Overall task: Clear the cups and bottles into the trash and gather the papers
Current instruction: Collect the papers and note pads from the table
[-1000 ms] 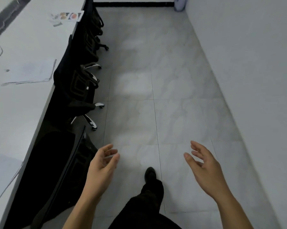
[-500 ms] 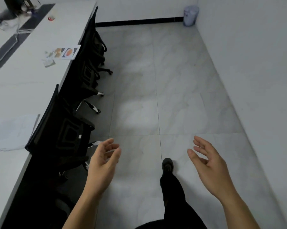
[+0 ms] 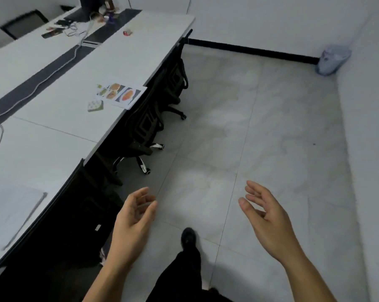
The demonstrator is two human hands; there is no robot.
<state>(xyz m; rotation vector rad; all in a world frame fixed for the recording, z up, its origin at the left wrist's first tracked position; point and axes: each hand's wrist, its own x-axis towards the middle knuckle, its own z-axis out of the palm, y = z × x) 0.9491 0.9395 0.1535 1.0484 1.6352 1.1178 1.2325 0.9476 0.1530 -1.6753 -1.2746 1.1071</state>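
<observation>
Both hands, left hand (image 3: 133,223) and right hand (image 3: 269,223), hang spread and empty, free to gather the papers (image 3: 118,94) on the table (image 3: 53,136)

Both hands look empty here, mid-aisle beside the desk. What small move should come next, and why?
Probably a step forward, reaching the left hand toward the printed food-picture sheet at the desk edge. Both the left and the right hand are open and hold nothing, and that sheet lies loose ahead. The paper stack sits nearer on the left, so it is an alternative.
</observation>
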